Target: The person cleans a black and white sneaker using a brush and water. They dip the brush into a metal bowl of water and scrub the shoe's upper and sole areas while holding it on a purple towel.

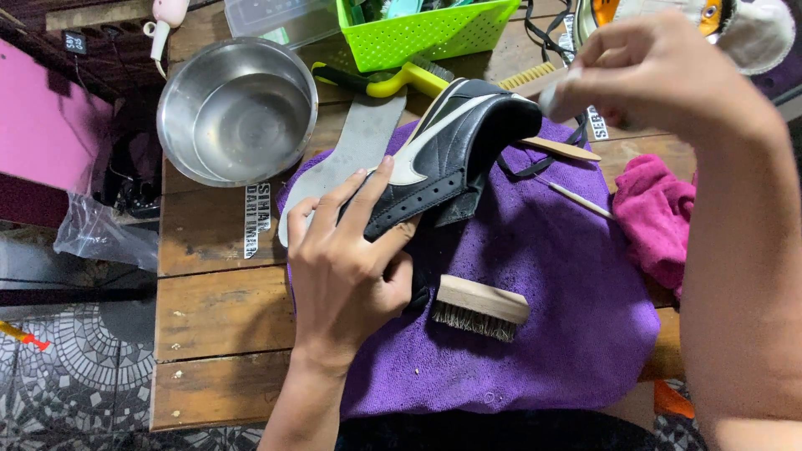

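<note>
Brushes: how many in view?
2. A wooden brush lies on the purple towel beside the left hand. A yellow-handled brush lies behind the shoe, by the green basket. Others may be hidden in the basket.

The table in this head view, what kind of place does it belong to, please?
Probably a small shoe-cleaning workspace, perhaps at home. The left hand holds a black shoe over a purple towel on a wooden table; a wooden brush and a steel bowl lie nearby.
</note>
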